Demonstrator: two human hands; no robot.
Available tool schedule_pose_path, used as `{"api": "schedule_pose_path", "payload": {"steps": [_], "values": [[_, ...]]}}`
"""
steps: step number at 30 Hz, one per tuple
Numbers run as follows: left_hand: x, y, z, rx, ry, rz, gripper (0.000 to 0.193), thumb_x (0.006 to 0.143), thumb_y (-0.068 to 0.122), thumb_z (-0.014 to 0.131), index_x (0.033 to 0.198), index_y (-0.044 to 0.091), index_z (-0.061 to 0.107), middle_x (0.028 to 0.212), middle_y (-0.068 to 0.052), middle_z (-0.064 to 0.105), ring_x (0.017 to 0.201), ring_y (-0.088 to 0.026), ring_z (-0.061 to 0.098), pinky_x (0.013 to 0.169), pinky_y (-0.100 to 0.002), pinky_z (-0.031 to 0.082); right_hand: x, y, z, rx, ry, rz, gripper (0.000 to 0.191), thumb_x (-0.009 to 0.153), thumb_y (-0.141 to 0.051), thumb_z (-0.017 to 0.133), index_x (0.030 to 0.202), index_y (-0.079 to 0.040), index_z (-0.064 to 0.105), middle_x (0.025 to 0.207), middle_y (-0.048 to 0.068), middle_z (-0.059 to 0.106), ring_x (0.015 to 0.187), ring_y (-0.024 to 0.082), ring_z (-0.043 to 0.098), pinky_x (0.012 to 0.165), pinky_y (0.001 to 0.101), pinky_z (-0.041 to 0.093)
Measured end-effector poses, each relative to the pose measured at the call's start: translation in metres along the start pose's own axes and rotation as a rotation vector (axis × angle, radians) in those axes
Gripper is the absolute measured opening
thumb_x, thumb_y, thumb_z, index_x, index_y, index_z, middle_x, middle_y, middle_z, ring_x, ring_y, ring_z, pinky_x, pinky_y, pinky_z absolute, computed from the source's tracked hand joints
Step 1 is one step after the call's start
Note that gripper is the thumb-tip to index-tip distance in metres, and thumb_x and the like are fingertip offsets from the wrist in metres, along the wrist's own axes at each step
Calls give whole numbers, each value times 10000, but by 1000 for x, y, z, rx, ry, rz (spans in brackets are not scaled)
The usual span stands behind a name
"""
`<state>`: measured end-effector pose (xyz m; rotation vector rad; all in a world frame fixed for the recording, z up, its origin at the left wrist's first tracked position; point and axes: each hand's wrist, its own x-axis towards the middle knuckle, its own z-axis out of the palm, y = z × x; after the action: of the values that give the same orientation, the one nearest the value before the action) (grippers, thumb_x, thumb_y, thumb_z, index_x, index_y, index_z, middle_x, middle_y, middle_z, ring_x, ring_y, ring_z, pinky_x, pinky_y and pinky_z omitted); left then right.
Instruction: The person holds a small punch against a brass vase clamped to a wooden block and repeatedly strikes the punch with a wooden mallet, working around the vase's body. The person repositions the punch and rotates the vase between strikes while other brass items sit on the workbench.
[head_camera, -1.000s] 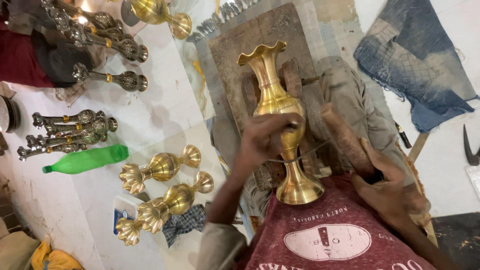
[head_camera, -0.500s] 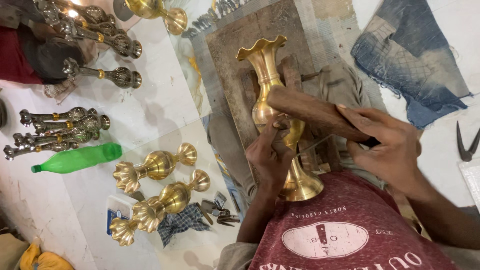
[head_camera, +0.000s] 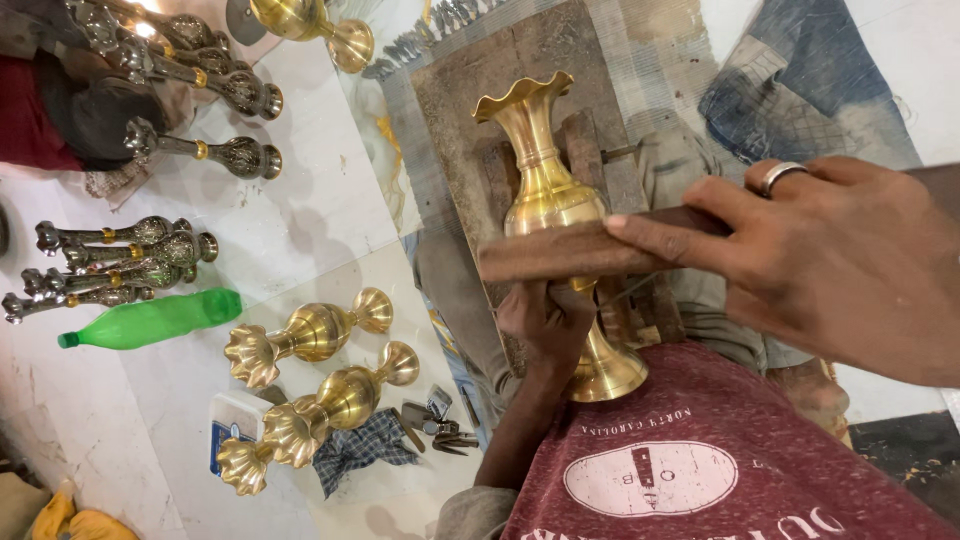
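Your brass vase (head_camera: 548, 190) stands on the wooden board (head_camera: 470, 110), your left hand (head_camera: 545, 320) gripping its stem; your right hand (head_camera: 840, 265) clasps the wooden block (head_camera: 570, 252) against its belly; shaping, seemingly; keep the stem steady.

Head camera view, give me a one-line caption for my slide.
Left hand grips an upright brass vase while the right hand lays a wooden bar across it.

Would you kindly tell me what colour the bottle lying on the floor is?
The plastic bottle is bright green, seen best in the head view.
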<state>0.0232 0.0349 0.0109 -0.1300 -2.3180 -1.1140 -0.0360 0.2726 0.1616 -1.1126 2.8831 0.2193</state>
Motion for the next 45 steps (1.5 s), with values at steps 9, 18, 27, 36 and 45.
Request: {"api": "schedule_pose_path", "payload": {"steps": [9, 18, 27, 36, 45], "values": [[8, 0, 10, 18, 61, 120, 384, 880, -22, 632, 1263, -33, 628, 958, -141, 762, 780, -217, 772, 660, -338, 622, 9, -7, 44, 481, 90, 175, 830, 692, -135, 746, 1465, -392, 586, 1147, -35, 755, 571, 118, 646, 451, 273, 503], [-15, -26, 18, 2, 12, 153, 275, 899, 37, 679, 1174, 46, 677, 887, -60, 754, 666, -129, 712, 646, -287, 634, -3, 3, 18, 194, 313, -26, 776, 686, -164, 752, 1398, -451, 641, 1033, -34, 762, 647, 169, 713, 553, 286, 586], [1, -8, 10, 60, -163, 11, 230, 829, -12, 645, 1052, 40, 672, 766, -56, 716, 631, -166, 687, 601, -335, 585, -11, 12, 25, 297, 201, 65, 666, 864, -242, 707, 1501, -374, 565, 1141, -48, 698, 573, 118, 662, 585, 294, 576], [40, 24, -8, -27, -305, 45, 477, 779, -22, 677, 1251, -72, 633, 1028, -184, 751, 907, -279, 779, 770, -389, 644, -24, 19, 40, 604, 128, 296, 672, 875, -197, 640, 1531, -261, 515, 1220, 39, 682, 682, 121, 708, 666, 265, 626], [53, 17, -10, 33, -543, 181, 600, 708, -56, 685, 1304, -16, 626, 1044, -169, 744, 889, -278, 756, 747, -393, 630, -50, 12, 90, 761, 190, 343, 566, 853, -152, 706, 1404, -263, 647, 1070, 74, 747, 522, 139, 624, 431, 311, 510]]}}
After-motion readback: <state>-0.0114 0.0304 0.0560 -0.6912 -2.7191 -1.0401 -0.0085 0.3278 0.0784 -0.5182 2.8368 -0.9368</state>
